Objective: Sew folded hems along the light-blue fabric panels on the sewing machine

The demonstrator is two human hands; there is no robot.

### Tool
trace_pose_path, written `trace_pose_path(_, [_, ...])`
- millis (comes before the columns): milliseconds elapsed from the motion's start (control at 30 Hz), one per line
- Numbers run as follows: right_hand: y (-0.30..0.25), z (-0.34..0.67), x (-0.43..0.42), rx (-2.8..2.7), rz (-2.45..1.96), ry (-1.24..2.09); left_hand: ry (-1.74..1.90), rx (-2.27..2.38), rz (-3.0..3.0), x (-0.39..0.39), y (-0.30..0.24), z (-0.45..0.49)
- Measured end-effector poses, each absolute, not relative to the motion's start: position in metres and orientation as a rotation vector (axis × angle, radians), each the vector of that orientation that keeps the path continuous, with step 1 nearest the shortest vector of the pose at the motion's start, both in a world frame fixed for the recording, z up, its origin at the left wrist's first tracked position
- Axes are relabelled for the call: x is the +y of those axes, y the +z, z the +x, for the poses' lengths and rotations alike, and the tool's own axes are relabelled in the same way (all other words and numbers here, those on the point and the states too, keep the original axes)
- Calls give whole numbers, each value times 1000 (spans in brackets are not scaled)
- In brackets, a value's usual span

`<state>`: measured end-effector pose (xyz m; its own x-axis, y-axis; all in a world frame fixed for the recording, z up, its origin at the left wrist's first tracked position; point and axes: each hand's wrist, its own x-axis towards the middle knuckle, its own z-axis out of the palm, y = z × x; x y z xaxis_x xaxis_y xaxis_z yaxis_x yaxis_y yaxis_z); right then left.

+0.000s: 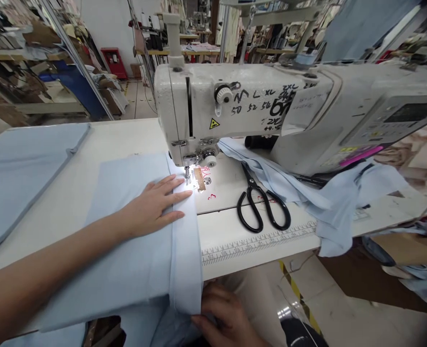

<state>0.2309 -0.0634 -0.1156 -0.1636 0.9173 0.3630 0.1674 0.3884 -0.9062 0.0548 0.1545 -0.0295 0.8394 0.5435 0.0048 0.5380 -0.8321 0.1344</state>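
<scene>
Light blue fabric (126,270) lies across the sewing table, with a folded band (185,250) along its right edge. That band runs up to the presser foot (187,175) of a white sewing machine (199,111). My left hand (159,205) rests flat on the fabric just left of the presser foot, fingers spread over the band. Below the table's front edge, my right hand (222,313) pinches the lower end of the band between thumb and fingers. Black-handled scissors (251,197) lie on the table right of the needle area, touched by neither hand.
A printed ruler (256,243) runs along the table's front edge. Blue fabric strips (289,178) trail under the machine arm and over the edge at right. Another blue piece (21,168) lies at left. A pink marker (361,155) rests against the machine body.
</scene>
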Motion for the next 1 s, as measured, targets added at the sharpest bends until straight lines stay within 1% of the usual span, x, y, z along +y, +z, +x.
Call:
trace_pose_path(167, [-107, 230, -66, -1573, -1070, 931, 88, 901, 2882, 140, -25, 59])
trace_pose_path(333, [-99, 233, -73, -1560, -1137, 891, 256, 865, 2764, 93, -27, 59])
trace_pose_path(433, [-92, 235, -76, -1543, -1128, 898, 332, 841, 2731, 79, -34, 55])
trace_pose_path(600, [-89, 235, -77, -1497, -1121, 962, 327, 800, 2769, 80, -38, 51])
trace_pose_path(1000, [-116, 228, -79, -1318, -1244, 1037, 283, 770, 2836, 79, -37, 51])
